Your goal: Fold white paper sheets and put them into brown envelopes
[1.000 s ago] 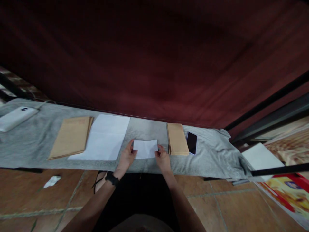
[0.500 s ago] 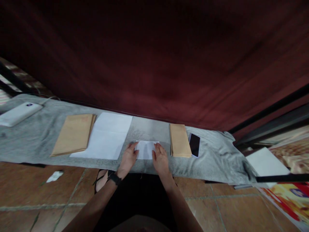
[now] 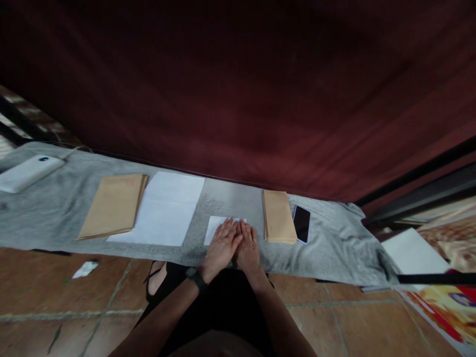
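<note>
A folded sheet of white paper [image 3: 212,229] lies on the grey cloth in front of me, its right part covered by my hands. My left hand [image 3: 223,243] rests flat on it, fingers stretched forward and a dark watch at the wrist. Beside it, touching, my right hand [image 3: 247,245] lies flat with its fingers extended over the paper's right side. Larger white sheets [image 3: 169,208] lie to the left, partly under a stack of brown envelopes [image 3: 111,206]. Close to my right hand is a stack of narrower brown envelopes [image 3: 279,216].
A phone [image 3: 301,224] lies right of the narrow envelopes. At the far left is a white device [image 3: 29,173] with a cable. The grey cloth [image 3: 334,243] covers a long, narrow surface against a dark red curtain [image 3: 238,99]. Tiled floor [image 3: 327,317] shows below.
My left hand has moved right from the paper's left edge and now lies flat next to my right hand. Both hands have come together over the folded paper's right part.
</note>
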Available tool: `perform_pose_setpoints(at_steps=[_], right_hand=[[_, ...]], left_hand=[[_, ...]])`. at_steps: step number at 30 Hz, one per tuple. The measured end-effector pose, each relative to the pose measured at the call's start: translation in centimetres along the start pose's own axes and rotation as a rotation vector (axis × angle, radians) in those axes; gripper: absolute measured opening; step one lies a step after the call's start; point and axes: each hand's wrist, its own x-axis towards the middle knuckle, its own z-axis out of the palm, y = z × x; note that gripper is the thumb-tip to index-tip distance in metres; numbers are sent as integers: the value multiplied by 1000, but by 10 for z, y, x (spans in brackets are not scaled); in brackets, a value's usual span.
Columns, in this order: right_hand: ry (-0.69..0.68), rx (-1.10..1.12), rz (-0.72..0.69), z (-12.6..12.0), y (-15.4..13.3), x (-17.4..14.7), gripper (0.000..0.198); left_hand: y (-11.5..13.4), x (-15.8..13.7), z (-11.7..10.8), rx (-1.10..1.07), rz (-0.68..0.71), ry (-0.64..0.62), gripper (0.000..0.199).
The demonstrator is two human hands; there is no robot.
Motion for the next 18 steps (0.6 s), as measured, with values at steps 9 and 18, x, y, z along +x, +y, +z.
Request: perform_pose_setpoints(at_steps=[9, 18], right_hand=[[96, -12, 72, 1, -5, 0, 53], [106, -11, 145, -3, -3, 3, 50]], left_hand=[[-25, -8, -3, 79, -63, 17, 59], [-36, -16, -9, 120, -97, 43, 65]])
